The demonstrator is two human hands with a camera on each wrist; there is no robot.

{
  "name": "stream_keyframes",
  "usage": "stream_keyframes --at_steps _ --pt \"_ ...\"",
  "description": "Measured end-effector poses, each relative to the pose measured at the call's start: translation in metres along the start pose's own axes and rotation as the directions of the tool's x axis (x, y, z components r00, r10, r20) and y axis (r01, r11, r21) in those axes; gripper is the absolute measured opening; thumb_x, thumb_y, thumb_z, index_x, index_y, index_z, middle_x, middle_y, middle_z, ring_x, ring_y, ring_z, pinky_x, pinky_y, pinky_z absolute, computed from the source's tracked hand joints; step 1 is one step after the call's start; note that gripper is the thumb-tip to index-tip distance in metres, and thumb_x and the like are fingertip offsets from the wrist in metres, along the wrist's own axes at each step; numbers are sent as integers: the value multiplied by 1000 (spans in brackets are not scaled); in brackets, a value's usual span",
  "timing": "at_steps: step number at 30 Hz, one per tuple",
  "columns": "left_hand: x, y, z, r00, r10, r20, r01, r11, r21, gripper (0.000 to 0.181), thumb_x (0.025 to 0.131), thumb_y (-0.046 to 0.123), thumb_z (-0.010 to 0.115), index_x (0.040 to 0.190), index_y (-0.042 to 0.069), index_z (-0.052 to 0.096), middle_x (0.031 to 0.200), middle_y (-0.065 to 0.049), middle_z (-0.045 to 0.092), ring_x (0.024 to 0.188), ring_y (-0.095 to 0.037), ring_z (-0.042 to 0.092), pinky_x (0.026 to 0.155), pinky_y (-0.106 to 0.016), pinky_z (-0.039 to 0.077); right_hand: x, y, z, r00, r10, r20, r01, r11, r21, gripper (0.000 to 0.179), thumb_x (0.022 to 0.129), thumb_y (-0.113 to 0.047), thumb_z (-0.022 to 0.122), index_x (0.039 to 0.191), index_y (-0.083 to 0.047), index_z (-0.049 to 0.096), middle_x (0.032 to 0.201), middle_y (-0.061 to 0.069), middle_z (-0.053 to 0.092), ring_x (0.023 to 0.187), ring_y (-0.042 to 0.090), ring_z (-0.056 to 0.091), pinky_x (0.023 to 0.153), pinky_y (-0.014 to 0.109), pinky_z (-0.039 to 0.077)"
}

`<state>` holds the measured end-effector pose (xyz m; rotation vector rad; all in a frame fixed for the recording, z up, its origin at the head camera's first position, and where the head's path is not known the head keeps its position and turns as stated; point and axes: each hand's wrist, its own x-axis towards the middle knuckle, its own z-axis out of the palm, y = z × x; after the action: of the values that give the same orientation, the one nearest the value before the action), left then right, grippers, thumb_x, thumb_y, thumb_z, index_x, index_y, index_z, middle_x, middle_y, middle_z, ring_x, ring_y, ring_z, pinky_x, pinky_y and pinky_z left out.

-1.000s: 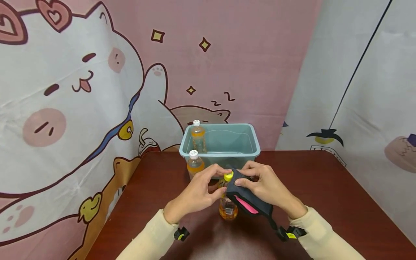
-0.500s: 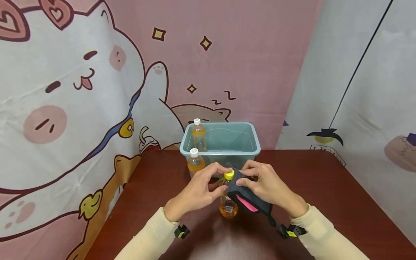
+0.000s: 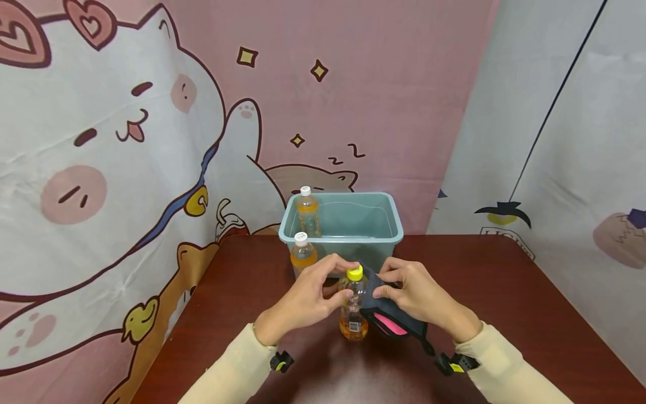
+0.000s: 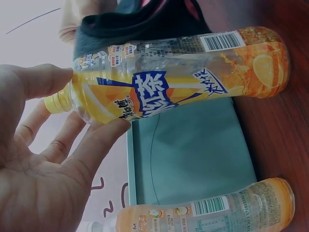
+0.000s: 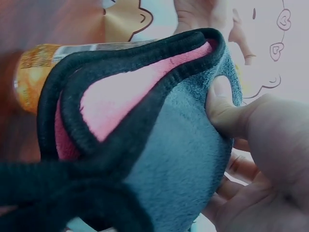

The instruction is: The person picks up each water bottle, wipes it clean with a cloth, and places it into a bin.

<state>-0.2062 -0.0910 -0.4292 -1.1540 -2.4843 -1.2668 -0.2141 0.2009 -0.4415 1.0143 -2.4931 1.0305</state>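
Note:
A plastic bottle of iced tea (image 3: 353,320) with a yellow cap stands upright on the table in front of the tub. My left hand (image 3: 315,294) grips it around the neck and shoulder, one fingertip on top of the cap; its label (image 4: 154,87) faces the left wrist camera. My right hand (image 3: 416,292) pinches a folded cleaning cloth (image 3: 386,306) between thumb and fingers, against the bottle's right side. Dark grey outside, the cloth has black edging, a pink inner face (image 5: 118,99) and a hanging loop. It hides part of the bottle in the right wrist view.
Behind the hands stands a light blue plastic tub (image 3: 348,240). One white-capped bottle (image 3: 309,216) is inside its left end, and another white-capped bottle (image 3: 303,258) stands just outside its front left. A printed cartoon curtain (image 3: 404,112) hangs behind the dark red table (image 3: 484,292).
My right hand has drawn the cloth slightly right and down, uncovering more of the bottle's cap and shoulder. The left hand and the bottle stay in place.

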Motion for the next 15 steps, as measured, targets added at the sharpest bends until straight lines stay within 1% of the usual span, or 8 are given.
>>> stream_keyframes --at_steps 4,8,12,15 --pt "0 -1 1 1000 1 1 -1 1000 1 49 108 11 85 150 21 62 153 2 73 142 -18 73 115 -38 67 -6 8 6 998 16 57 -17 1000 7 20 94 -14 97 113 -11 94 95 -12 70 78 -3 57 64 20 53" --pt "1 -2 1 1000 1 1 -1 1000 -4 50 108 12 85 151 21 62 152 2 73 142 -19 73 110 -35 69 -10 15 13 994 31 103 -33 999 16 17 97 -17 95 113 -13 94 96 -10 71 83 -3 61 68 20 55" --pt "1 -1 1 1000 5 -6 -5 1000 5 49 108 12 86 150 21 62 152 3 73 141 -19 73 111 -40 69 -12 21 23 992 24 121 -25 1000 8 10 97 -17 95 107 -14 94 94 -11 70 82 -4 62 68 20 56" --pt "0 -1 1 1000 4 -7 -4 1000 10 49 108 13 86 150 21 63 153 3 73 142 -19 73 113 -43 69 -14 26 33 988 7 156 -7 1000 -4 9 96 -16 96 104 -13 94 92 -11 68 81 -4 59 68 19 56"
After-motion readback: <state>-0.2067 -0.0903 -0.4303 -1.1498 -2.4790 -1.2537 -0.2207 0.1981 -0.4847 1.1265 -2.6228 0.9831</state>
